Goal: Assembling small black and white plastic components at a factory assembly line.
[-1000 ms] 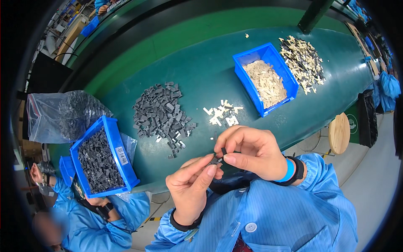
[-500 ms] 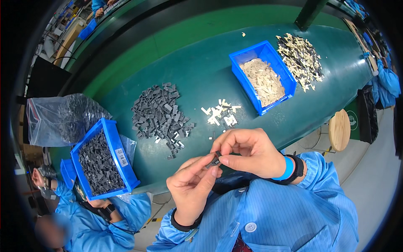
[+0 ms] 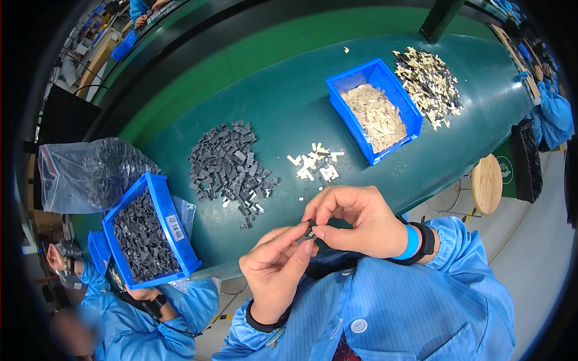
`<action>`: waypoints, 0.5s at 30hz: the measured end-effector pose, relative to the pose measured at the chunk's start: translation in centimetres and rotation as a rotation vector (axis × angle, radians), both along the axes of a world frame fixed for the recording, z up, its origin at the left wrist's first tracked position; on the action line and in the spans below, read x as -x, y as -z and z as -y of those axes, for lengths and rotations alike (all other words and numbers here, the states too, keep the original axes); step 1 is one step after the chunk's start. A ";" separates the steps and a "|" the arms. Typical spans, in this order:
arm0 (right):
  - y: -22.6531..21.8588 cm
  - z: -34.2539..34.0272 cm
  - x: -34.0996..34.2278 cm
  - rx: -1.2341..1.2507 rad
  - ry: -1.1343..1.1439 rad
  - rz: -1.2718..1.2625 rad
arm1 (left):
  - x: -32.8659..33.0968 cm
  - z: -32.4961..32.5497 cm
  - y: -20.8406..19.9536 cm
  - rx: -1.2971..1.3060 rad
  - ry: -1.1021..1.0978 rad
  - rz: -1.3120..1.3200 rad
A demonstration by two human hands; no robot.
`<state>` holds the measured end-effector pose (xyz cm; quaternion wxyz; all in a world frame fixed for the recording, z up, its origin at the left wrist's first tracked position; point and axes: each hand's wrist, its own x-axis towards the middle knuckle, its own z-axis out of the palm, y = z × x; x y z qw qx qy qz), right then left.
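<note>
Fingers (image 3: 286, 236) of the left hand (image 3: 274, 265) are pinching a small dark piece (image 3: 310, 228) against the thumb, and from my remote station I am seeing the right hand (image 3: 364, 225) gripping it from the other side, thumb and forefinger closing on it. Whether they are holding one part or two, I cannot tell. The piece is hovering near the front edge of the green table (image 3: 283, 108). Beyond it, loose white pieces (image 3: 318, 157) are lying between a dark grey pile (image 3: 226, 159) and a blue bin (image 3: 376, 73) that is holding beige strips (image 3: 376, 117).
</note>
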<state>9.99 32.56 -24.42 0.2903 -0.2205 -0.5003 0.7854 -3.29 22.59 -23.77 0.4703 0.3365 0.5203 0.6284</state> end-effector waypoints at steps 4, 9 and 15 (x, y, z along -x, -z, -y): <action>0.2 0.1 0.0 -0.041 0.021 0.006 | -0.1 -0.1 0.0 -0.018 0.000 0.005; 0.2 0.2 0.0 -0.067 0.027 0.014 | 0.0 0.0 -0.1 -0.019 0.007 -0.012; 0.2 0.0 -0.1 -0.093 0.019 0.015 | 0.0 0.0 0.1 -0.023 0.009 -0.009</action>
